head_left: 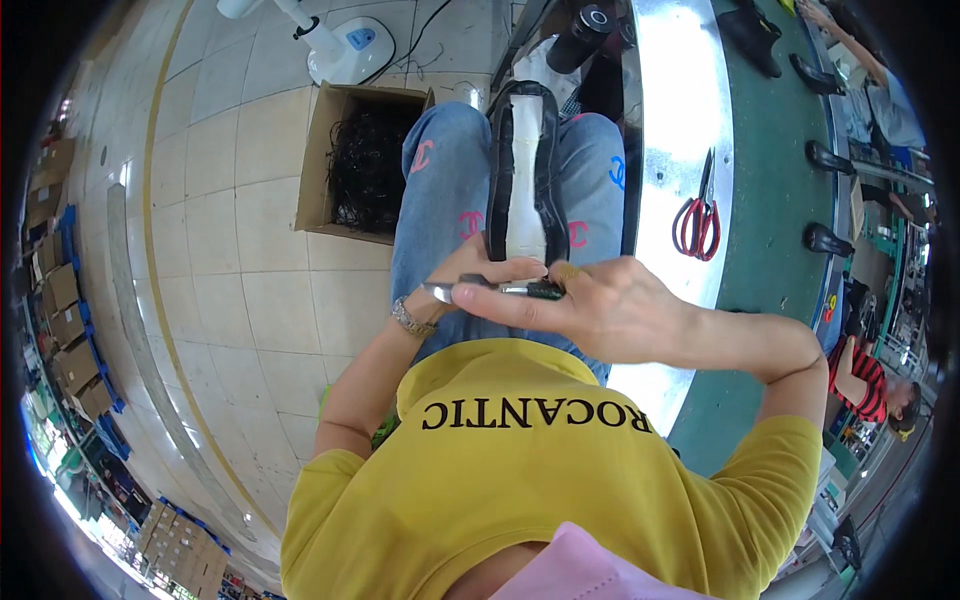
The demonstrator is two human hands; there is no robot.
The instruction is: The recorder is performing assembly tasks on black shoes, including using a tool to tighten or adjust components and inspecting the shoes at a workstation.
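Observation:
A black shoe [551, 170] lies along my thighs with its underside up, and a whitish strip [525, 180] runs down its middle. My left hand [468, 266] grips the near end of the shoe, with its thumb across the edge and its other fingers mostly hidden. In my right hand [615, 310] is a knife [540, 289] with a dark handle. Its short shiny blade points left, beside my left wrist. My right fingers are closed around the handle, close to the shoe's near end and touching or nearly touching my left thumb.
At my right runs a metal bench edge [690, 100] with red-handled scissors [697, 228]. Beyond it, a green belt [755, 200] carries several black shoes [828, 158]. An open cardboard box [316, 170] of black scraps stands left of my knees, near a white lamp base [350, 55].

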